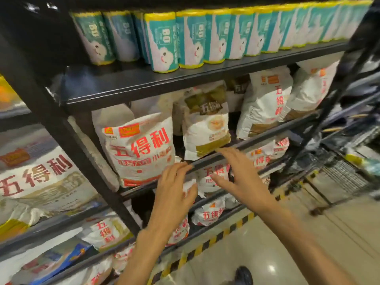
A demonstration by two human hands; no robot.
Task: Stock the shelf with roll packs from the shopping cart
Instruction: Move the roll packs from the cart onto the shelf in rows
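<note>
A row of teal and white roll packs (205, 36) with yellow ends stands upright along the top black shelf (144, 87). The leftmost front pack (161, 42) sits a little forward of the others. Both my hands are held out, empty, in front of the lower flour shelf. My left hand (174, 190) has its fingers straight and relaxed. My right hand (238, 173) reaches out flat, fingers extended toward the shelf rail. Neither hand touches a roll pack. A shopping cart's wire basket (345, 177) shows at the right edge.
White flour bags (139, 149) with red lettering fill the shelves below the rolls. A black upright post (67, 140) divides the shelving at left. Yellow-black hazard tape (216, 237) runs along the floor under the rack. My shoe (243, 275) shows at the bottom.
</note>
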